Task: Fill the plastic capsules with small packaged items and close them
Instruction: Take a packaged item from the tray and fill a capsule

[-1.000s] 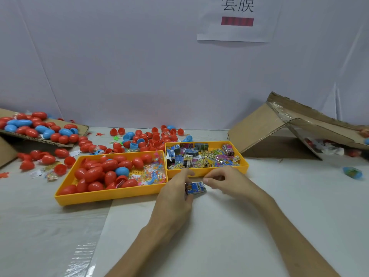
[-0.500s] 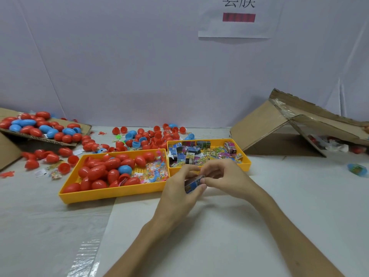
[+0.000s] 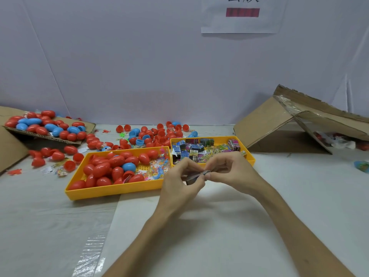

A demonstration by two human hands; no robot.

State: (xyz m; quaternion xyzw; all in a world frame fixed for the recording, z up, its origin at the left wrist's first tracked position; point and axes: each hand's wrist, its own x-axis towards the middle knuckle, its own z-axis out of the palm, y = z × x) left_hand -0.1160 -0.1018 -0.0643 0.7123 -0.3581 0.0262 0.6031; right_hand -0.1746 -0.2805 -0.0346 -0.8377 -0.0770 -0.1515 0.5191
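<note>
The small packaged item [image 3: 196, 176] is at frame centre, held above the white table [image 3: 219, 236], just in front of the right yellow tray [image 3: 249, 156] of similar printed packets. The left hand [image 3: 179, 184] and the right hand [image 3: 233, 172] both pinch it, with fingertips curled on opposite ends. Its print is too blurred to read. The left yellow tray [image 3: 111, 191] holds red and blue capsules [image 3: 103, 168]. At upper centre, a paper sign [image 3: 241, 25] shows cropped, unreadable characters above a red bar.
</note>
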